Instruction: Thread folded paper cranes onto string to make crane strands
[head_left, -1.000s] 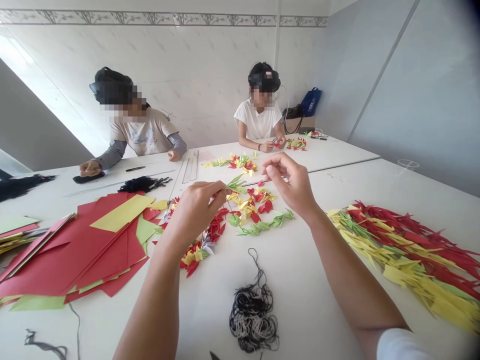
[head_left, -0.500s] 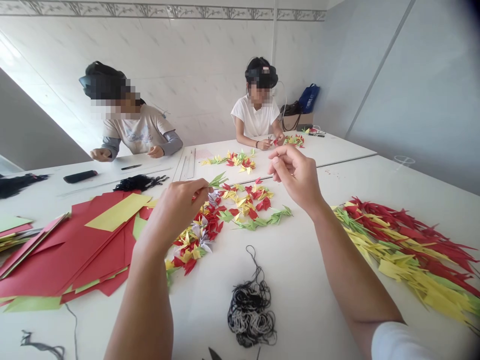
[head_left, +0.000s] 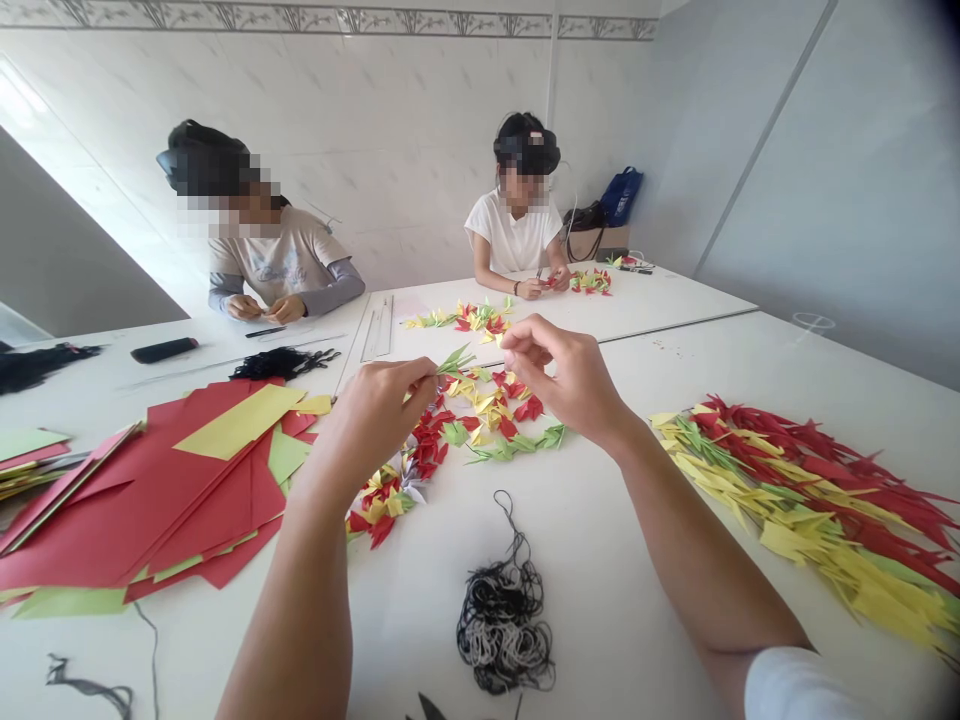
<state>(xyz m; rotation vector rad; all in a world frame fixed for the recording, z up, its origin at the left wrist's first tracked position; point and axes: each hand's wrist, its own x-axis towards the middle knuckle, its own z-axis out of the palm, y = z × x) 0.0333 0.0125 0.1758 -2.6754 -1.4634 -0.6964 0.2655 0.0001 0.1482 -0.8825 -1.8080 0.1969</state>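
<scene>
My left hand (head_left: 386, 400) is closed in a pinch on a green folded paper crane (head_left: 455, 360), whose pointed ends stick out past the fingertips. Just right of it, my right hand (head_left: 559, 375) has thumb and fingers pressed together; whatever is between them, if anything, is too small to make out. Both hands are raised above strung paper cranes (head_left: 491, 410) in red, yellow and green. More garland in red, yellow and white (head_left: 379, 500) lies partly behind my left wrist. A tangle of black and grey cord (head_left: 504, 625) rests on the table nearer to me.
Red paper sheets (head_left: 187, 510) with yellow and green ones cover the left side. Rows of folded cranes (head_left: 817, 480) lie at right. A dark blade tip (head_left: 429, 706) shows at the bottom edge. Two people sit opposite, near a black pouch (head_left: 163, 350) and another garland (head_left: 480, 318).
My right hand has moved left and down, close to the crane. My left hand has shifted slightly right, still pinching it. The person at left has brought both hands together.
</scene>
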